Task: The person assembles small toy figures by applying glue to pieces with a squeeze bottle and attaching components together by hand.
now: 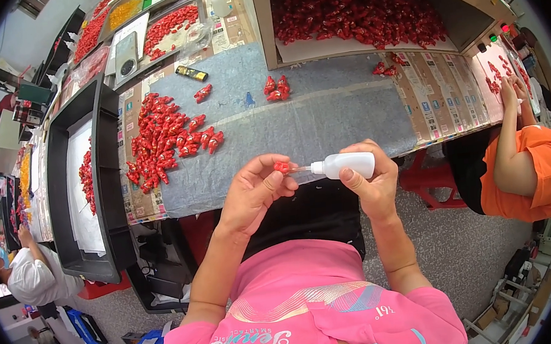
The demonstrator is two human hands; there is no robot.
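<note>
Between the thumb and fingers of my left hand (257, 192) is a small red plastic figure (282, 167). My right hand (378, 179) is wrapped around a white squeeze bottle (348, 164), tipped on its side. The bottle's thin clear nozzle (300, 168) points left and reaches the red figure; whether it touches cannot be made out. Both hands are above my lap, just off the table's near edge. On the blue-grey mat (246, 132) to the left lies a heap of similar red figures (161, 139). A few more red figures (277, 88) stand together farther back.
At the left edge stands a black tray (111, 186) holding white paper and red pieces. A large open box (370, 51) full of red pieces rises at the back. A black-and-yellow tube (191, 73) lies behind the heap. Co-workers sit at right in an orange shirt (518, 170) and at left.
</note>
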